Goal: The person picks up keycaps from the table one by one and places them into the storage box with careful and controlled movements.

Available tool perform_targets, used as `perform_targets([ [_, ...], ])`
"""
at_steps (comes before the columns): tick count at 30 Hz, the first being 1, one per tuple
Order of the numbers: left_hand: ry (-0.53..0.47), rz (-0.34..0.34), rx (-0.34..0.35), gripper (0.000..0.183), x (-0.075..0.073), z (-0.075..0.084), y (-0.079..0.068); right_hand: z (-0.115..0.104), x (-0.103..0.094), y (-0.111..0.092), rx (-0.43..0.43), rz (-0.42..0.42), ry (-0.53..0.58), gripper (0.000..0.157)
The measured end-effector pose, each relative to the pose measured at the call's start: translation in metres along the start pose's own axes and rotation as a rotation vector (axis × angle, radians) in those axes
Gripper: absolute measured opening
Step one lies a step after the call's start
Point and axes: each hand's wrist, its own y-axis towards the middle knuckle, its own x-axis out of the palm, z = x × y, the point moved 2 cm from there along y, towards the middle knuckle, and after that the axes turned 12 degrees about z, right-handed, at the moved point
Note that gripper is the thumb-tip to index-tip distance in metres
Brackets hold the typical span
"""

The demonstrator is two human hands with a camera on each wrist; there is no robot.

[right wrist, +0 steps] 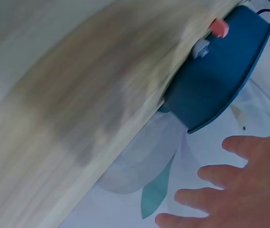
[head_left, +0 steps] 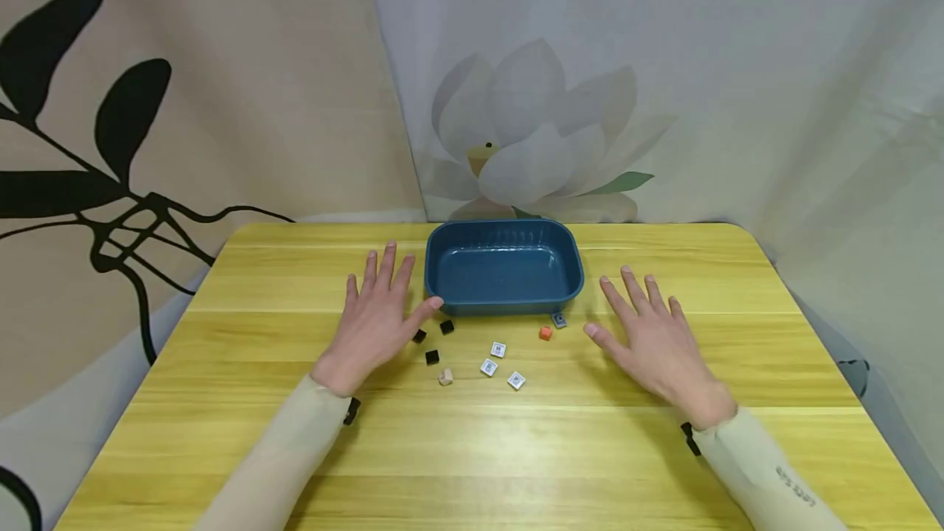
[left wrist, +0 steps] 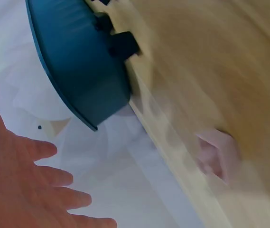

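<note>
My left hand (head_left: 374, 322) hovers left of a dark blue tray (head_left: 505, 309), fingers spread and holding nothing. On the other side my right hand (head_left: 652, 342) is held the same way, fingers apart. Between the hands, in front of the tray, small cubes lie scattered on the table. Three are black, including one black cube (head_left: 432, 357) near the left thumb. A beige-pink cube (head_left: 446, 377) lies closer to me; it looks pink in the left wrist view. Three white cubes (head_left: 498, 349) have printed tops. An orange cube (head_left: 546, 333) and a grey-blue cube (head_left: 559, 319) sit by the tray's right front corner.
The wooden table (head_left: 457, 465) has rounded far corners. Behind it hangs a pale curtain (head_left: 295, 105) printed with a lotus and dark leaves. The tray stands near the table's far edge.
</note>
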Motion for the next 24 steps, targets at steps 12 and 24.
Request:
perform_targets([
  [12,-0.018,-0.014,0.000,0.097,0.018,0.019,0.019,-0.030,0.003,-0.015,-0.133,0.042,0.038,0.076],
  [24,-0.044,-0.078,-0.058,0.101,0.036,0.019,0.027,-0.051,0.007,-0.017,-0.203,0.024,0.054,0.075],
])
